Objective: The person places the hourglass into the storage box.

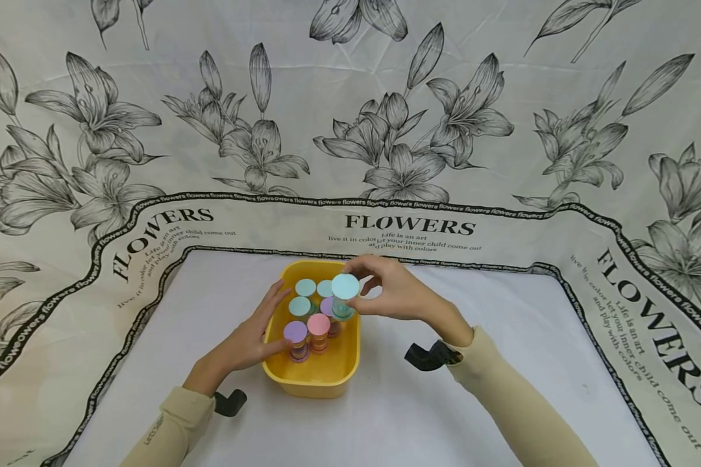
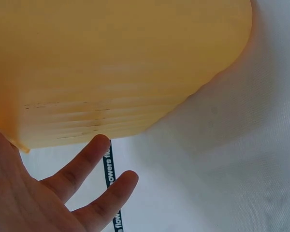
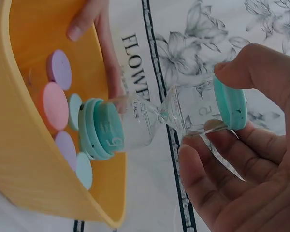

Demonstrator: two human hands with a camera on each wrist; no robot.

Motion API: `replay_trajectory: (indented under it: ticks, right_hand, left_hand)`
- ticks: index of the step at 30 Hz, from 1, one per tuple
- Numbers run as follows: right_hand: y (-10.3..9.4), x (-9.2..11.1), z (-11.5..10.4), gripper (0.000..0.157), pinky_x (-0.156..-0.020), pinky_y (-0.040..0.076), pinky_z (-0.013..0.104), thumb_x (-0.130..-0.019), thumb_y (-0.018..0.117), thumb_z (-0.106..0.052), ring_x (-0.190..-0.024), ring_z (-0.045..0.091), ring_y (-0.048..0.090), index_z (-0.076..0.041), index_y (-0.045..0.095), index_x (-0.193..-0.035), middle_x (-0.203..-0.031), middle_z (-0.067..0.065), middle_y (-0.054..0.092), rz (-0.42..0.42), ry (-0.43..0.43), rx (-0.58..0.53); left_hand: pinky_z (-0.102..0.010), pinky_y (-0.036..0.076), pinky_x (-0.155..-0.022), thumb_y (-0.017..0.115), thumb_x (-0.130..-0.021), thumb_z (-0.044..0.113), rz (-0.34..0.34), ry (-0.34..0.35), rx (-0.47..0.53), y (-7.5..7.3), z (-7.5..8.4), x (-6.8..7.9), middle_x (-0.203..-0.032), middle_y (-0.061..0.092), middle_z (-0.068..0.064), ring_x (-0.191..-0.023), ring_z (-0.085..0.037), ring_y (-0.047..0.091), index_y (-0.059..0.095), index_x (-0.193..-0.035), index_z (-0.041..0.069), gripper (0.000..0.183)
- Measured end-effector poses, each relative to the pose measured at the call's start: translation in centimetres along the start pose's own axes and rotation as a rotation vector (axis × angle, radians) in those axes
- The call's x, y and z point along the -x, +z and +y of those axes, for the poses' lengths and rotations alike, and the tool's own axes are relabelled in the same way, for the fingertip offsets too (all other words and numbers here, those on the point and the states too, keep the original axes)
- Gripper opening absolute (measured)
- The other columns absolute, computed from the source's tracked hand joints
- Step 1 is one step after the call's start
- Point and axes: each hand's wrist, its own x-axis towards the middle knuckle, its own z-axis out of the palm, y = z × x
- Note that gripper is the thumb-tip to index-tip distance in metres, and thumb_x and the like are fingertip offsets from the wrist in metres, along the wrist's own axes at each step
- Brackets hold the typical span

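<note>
A yellow plastic tub (image 1: 312,383) holds several small sand timers with round caps: a pink one (image 1: 318,325), a purple one (image 1: 295,332) and mint ones (image 1: 300,306). Above the tub's right rim, my right hand (image 1: 397,288) pinches the upper cap of a mint sand timer (image 3: 157,113) between thumb and fingers. Its mint sand lies in the bulb nearer the tub. My left hand (image 1: 245,340) holds the tub's left side, thumb over the rim and fingers along the outer wall. In the left wrist view two fingers (image 2: 113,195) stick out beside the tub.
The tub stands on a white cloth (image 1: 455,415). Behind it hangs a white backdrop (image 1: 304,97) printed with flowers and lettering. A black wrist mount (image 1: 432,357) juts from the right wrist, and another mount (image 1: 230,403) from the left.
</note>
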Motion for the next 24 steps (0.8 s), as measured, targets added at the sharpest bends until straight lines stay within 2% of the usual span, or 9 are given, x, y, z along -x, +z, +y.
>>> replay_trajectory:
  ticks: [6,12,20,24]
  right_hand:
    - [1.4,-0.8,-0.6,0.045,-0.086,0.062,0.032,-0.085,0.078,-0.008,-0.106,0.019,0.067,-0.003,0.064,-0.127,-0.119,0.009,0.070,-0.161,-0.017,-0.048]
    - [2.7,-1.1,-0.8,0.049,-0.089,0.061,0.030,-0.086,0.078,-0.008,-0.103,0.015,0.066,-0.004,0.063,-0.132,-0.121,0.007,0.069,-0.270,-0.020,-0.052]
    - [4.4,-1.5,-0.4,0.039,-0.090,0.062,0.037,-0.085,0.079,-0.009,-0.096,0.011,0.065,-0.008,0.068,-0.123,-0.112,0.002,0.066,-0.405,-0.007,-0.054]
    - [5.1,-1.7,0.0,0.039,-0.090,0.062,0.037,-0.085,0.080,-0.010,-0.096,0.009,0.064,-0.008,0.068,-0.122,-0.114,0.002,0.067,-0.463,0.006,0.005]
  left_hand:
    - [-0.071,0.033,-0.115,0.070,-0.089,0.041,0.000,0.004,0.002,0.1,-0.1,0.0,-0.175,0.001,-0.006,-0.157,-0.045,0.017,0.022,-0.164,0.017,0.092]
    - [-0.072,0.032,-0.114,0.070,-0.090,0.041,-0.001,0.012,0.000,0.0,-0.2,0.0,-0.175,0.001,-0.006,-0.157,-0.045,0.017,0.022,-0.164,0.016,0.092]
    - [-0.073,0.033,-0.114,0.070,-0.091,0.040,0.004,0.019,-0.016,-0.1,-0.2,0.1,-0.175,0.002,-0.006,-0.157,-0.045,0.019,0.021,-0.165,0.017,0.091]
    - [-0.072,0.033,-0.114,0.070,-0.091,0.041,0.003,0.018,-0.013,-0.1,-0.2,0.1,-0.175,0.002,-0.006,-0.157,-0.045,0.018,0.021,-0.165,0.017,0.092]
